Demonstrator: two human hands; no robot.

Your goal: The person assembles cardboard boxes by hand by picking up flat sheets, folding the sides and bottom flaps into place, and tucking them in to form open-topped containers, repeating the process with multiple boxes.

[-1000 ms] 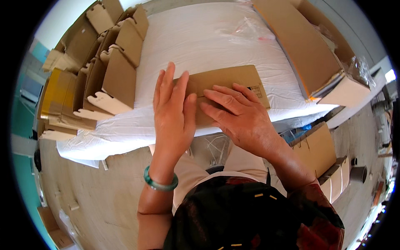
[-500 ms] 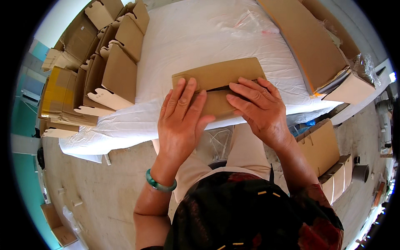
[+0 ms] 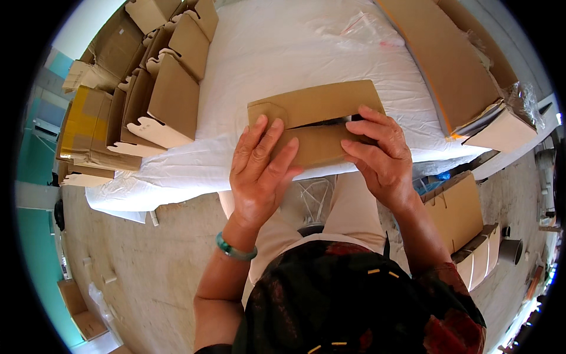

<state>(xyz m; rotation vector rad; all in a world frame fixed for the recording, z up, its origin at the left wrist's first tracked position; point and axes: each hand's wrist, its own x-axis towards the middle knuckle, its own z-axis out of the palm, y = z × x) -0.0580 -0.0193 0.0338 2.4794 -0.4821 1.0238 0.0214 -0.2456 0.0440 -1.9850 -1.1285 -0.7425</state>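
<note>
A small brown cardboard box (image 3: 321, 97) lies at the near edge of the white-covered table, its two top flaps meeting with a narrow dark gap between them. The gap widens toward the right end. My left hand (image 3: 259, 174) rests on the left part of the box, fingers spread and touching the flaps, with a green bangle (image 3: 236, 251) on that wrist. At the right end, my right hand (image 3: 383, 156) touches the flaps with slightly bent, separated fingers, some of them beside the gap. What is inside the box cannot be made out.
Several folded-up cardboard boxes (image 3: 171, 100) stand in rows on the table's left. A long open carton (image 3: 442, 71) stands on the right, with clear plastic bags (image 3: 365, 32) near it. More cardboard (image 3: 454, 212) stands on the floor at right, beside a dark bucket (image 3: 510, 251).
My right fingers have drawn back toward the right end of the box and bent more, exposing more of the gap. My left fingers have slid slightly down off the far flap's corner.
</note>
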